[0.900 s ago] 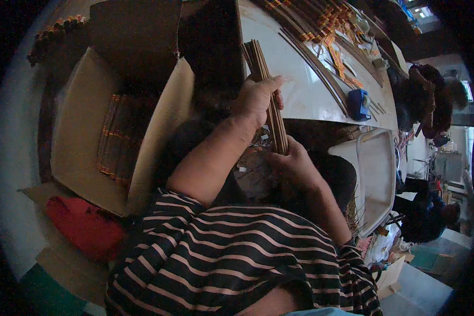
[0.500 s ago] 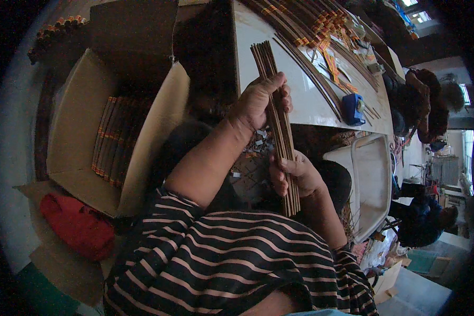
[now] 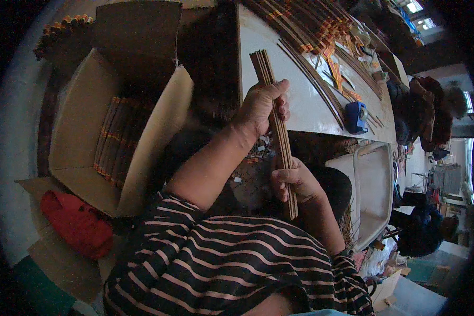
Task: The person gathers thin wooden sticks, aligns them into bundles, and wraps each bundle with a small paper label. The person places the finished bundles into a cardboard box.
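A bundle of long thin brown sticks [image 3: 280, 140], which look like incense sticks, is held in both hands over my lap, tilted with its far end over the table corner. My left hand [image 3: 266, 108] wraps round the upper part, thumb across the front. Lower down, my right hand [image 3: 297, 180] grips the bundle near its bottom end, thumb on one side and fingers on the other. The sticks' tops stand out above the left hand, slightly uneven. Both palms are hidden.
On the white table [image 3: 266, 39] lie wrapped bundles [image 3: 305, 26], loose sticks [image 3: 313, 81] and a blue tape dispenser [image 3: 356, 117]. At left an open cardboard box [image 3: 158, 131] holds banded bundles [image 3: 116, 137], beside a red cloth [image 3: 76, 224]. A white tub [image 3: 374, 184] stands at right.
The bundle's top end has dropped a little and the sticks are pressed into a narrower, flatter stack. Both hands keep their hold; the view has shifted slightly.
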Motion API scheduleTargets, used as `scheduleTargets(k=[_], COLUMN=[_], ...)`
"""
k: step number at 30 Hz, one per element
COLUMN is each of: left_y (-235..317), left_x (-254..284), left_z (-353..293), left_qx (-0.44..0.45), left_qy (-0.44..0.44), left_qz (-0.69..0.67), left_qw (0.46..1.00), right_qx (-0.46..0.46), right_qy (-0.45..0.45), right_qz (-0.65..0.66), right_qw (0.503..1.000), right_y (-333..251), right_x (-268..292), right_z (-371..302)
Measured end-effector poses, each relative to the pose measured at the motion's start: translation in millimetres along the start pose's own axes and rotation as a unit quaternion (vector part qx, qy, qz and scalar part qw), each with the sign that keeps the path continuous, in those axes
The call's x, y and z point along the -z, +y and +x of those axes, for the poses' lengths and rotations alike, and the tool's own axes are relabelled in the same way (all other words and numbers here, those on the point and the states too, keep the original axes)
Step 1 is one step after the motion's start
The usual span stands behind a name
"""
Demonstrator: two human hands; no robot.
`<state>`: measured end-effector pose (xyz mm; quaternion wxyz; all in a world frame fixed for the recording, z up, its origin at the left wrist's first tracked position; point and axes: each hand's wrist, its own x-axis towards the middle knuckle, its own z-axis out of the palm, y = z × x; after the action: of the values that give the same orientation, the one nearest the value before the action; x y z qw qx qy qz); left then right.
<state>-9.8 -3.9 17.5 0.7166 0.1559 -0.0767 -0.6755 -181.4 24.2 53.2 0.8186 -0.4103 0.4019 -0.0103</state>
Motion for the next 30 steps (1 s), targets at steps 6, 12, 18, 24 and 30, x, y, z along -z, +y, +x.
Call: scheduleTargets(k=[6,12,18,24,30], left_y=[-10,-8,-7,7,4], left_x=[0,-1,3,7,2], left_z=[5,9,10,11,14], left_qx=[-0.043,0.001,-0.054,-0.003,-0.08], left_qy=[0.094,0.005,0.091,-0.086,0.121], left_qz=[0.135,-0.035,0.11,-0.052,0.07], left_qw=[0.985,0.999,0.988,0.995,0.987], right_qx=[0.083,0.004,0.11,-0.012,0.116], right_qy=[0.138,-0.072,0.154,-0.022,0.123], right_qz=[-0.141,0.049,-0.19,0.041,-0.209], right_qw=[0.977,0.996,0.963,0.999,0.963], right_y=[9,9,14,6,16], right_x=[-1,16,3,12,9], right_z=[10,-4,11,-10,11])
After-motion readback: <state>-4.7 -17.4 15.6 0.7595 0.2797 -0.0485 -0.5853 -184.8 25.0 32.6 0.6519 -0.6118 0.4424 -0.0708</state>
